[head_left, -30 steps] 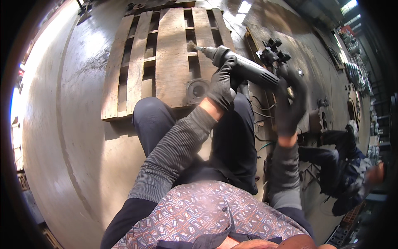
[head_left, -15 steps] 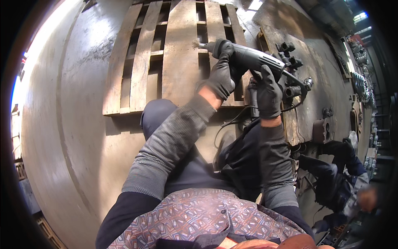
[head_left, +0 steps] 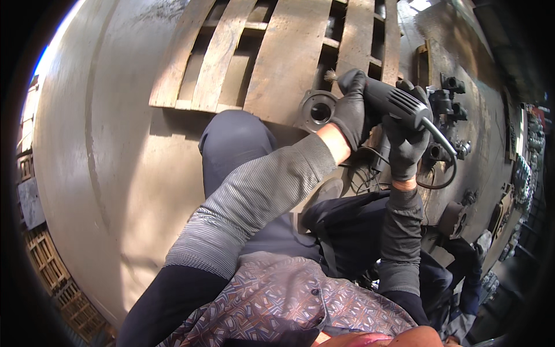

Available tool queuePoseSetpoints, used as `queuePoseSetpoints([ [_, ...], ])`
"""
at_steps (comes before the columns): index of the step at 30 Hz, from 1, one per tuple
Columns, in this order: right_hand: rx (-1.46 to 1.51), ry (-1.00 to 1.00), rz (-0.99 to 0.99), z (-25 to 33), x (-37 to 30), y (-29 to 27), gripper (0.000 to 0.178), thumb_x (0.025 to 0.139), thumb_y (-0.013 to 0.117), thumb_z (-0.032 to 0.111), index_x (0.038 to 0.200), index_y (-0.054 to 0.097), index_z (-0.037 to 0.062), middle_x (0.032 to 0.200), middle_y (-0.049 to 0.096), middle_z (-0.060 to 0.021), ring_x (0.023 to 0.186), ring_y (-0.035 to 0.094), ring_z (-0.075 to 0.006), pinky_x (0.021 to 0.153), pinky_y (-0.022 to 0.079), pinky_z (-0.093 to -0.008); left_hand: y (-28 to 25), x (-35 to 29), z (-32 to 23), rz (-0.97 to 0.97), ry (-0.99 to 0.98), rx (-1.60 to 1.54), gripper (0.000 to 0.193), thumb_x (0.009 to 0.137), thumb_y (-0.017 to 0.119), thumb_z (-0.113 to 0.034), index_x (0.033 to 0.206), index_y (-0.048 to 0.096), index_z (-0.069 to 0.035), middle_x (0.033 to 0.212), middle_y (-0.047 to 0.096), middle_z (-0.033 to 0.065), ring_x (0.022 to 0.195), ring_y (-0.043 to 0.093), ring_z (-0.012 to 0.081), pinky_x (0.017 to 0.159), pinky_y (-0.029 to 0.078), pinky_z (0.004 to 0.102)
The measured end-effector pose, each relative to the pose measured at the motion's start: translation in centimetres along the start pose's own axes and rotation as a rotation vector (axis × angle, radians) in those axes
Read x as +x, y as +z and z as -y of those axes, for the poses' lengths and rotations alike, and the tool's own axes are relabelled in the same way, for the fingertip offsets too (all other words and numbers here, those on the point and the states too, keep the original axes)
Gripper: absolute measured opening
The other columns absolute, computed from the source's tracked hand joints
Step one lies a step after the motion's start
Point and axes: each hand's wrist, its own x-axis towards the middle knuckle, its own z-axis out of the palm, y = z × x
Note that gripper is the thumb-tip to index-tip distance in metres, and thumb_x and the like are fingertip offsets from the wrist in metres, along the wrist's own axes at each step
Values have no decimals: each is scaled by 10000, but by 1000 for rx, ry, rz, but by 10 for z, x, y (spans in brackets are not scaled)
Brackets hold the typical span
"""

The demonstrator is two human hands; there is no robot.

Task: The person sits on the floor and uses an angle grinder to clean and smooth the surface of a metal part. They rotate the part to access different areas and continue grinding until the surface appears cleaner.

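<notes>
A dark die grinder (head_left: 394, 99) with a bristly wire brush (head_left: 330, 76) at its tip is held in both my gloved hands, aimed to the upper left. My left hand (head_left: 351, 113) wraps round its front end, near the brush. My right hand (head_left: 407, 141) grips the rear of its body, by the cord (head_left: 444, 142) that leaves the back end. Just left of my left hand, at the near edge of a wooden pallet (head_left: 283, 52), sits a round metal housing (head_left: 310, 115) with a hole through its middle. The brush is apart from the housing.
At the right, several dark metal fittings (head_left: 441, 103) stand on a wooden surface (head_left: 478, 107). A second handheld tool (head_left: 379, 155) and loose cables lie below my hands. A cylindrical metal part (head_left: 452, 220) is farther down. Another person (head_left: 467, 283) is at the lower right.
The view has shifted, so the pallet sits higher and farther right. My hands and the grinder are farther right, its rear tilted more downward. The round housing, hidden before, now shows.
</notes>
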Motion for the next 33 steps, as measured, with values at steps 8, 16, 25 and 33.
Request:
queuePoseSetpoints([
  [8, -84, 255, 42, -14, -31, -12, 820, 856, 789, -23, 1578, 400, -38, 1526, 543, -220, 1417, 548, -325, 1213, 452, -466, -39, 2, 37, -169, -118, -67, 749, 1005, 560, -734, 1445, 523, -129, 1350, 675, 120, 1233, 653, 284, 1092, 529, 471],
  [16, -72, 362, 125, -26, -42, -8, 900, 877, 864, 126, 1609, 349, 25, 1577, 506, -203, 1442, 524, -324, 1220, 442, -469, -65, -5, 41, -232, -63, -219, 656, 1073, 540, -618, 1444, 524, -77, 1379, 640, 137, 1227, 650, 273, 1110, 530, 435],
  [25, -152, 369, 146, -35, -39, 1, 810, 888, 826, 106, 1568, 397, 7, 1549, 526, -204, 1420, 545, -319, 1205, 461, -462, -60, -14, 29, -237, -85, -266, 654, 1076, 520, -629, 1491, 502, -124, 1482, 596, 115, 1336, 592, 255, 1168, 476, 439],
  [33, -256, 451, 97, -41, -38, 11, 784, 844, 825, -24, 1525, 436, 1, 1502, 571, -192, 1386, 574, -296, 1184, 493, -434, -66, -8, 29, -372, -24, -253, 615, 1071, 591, -565, 1472, 527, -103, 1457, 617, 121, 1309, 613, 260, 1157, 493, 422],
])
